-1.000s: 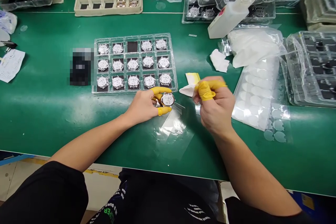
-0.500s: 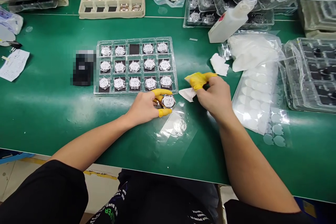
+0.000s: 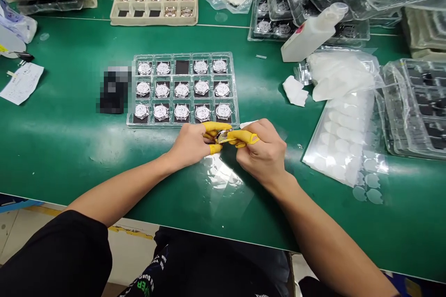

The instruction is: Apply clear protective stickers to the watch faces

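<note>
A round silver watch case [image 3: 220, 136] is gripped at its edge by my left hand [image 3: 191, 145], its fingers in yellow finger cots. Closed at the case's right side is my right hand [image 3: 265, 152], also with yellow cots. Its fingertips meet the case and cover part of it; whatever they pinch is too hidden to name. Just behind the hands lies a clear plastic tray [image 3: 236, 88] of similar watch cases, backs up, with one slot in the back row showing only its black pad. A shiny clear film [image 3: 225, 178] lies on the green table below my hands.
Right of the hands lie a crumpled white tissue [image 3: 295, 91], a white bottle [image 3: 311, 35] and a sheet of round clear stickers [image 3: 339, 137]. A beige tray [image 3: 113, 17] of watch cases stands behind. Clear trays [image 3: 393, 116] are stacked at right, a dark pixelated object [image 3: 114, 93] at left.
My right hand has moved left and down from beside the white tissue piece to the watch case. The case now looks tilted in my left hand. The view has shifted slightly.
</note>
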Tool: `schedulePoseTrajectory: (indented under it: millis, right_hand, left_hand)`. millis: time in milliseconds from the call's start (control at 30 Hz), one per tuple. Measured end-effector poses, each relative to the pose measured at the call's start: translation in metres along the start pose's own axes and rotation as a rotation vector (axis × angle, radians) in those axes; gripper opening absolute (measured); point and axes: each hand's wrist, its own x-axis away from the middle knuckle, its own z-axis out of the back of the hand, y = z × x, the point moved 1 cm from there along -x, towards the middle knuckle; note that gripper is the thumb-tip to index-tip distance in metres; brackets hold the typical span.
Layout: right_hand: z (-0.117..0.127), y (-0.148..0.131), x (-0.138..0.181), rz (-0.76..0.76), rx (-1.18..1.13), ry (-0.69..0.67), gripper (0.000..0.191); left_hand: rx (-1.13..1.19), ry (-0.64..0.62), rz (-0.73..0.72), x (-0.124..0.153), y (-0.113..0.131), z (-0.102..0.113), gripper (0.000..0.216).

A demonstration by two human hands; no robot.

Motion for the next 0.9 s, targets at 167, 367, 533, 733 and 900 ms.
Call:
schedulePoseTrajectory:
  millis: [167,367,533,733,900]
  right_hand:
    - [-0.006,-0.001,0.002,-0.040,-0.014,0.093,0.033]
    - [-0.005,0.001,0.008,-0.136,0.049,0.054,0.027]
    - [-0.006,0.002,0.004,-0.090,0.039,0.103,0.034]
    - [-0.022,-0.005,-0.003,-0.044,-0.003,0.274,0.037]
    - [-0.015,0.006,-0.004,-0.206,-0.128,0.368,0.026]
  left_hand:
    - [-0.048,0.021,0.018,-0.001,0.003,0.002,0.055]
    - [-0.078,0.005,0.003,-0.001,0.001,0.002,0.055]
    - [-0.070,0.009,-0.002,-0.001,-0.001,0.002,0.055]
    - [-0.064,0.006,-0.004,0.000,0.001,0.001,0.053]
    - [-0.012,0.038,0.021,0.000,0.006,0.000,0.060]
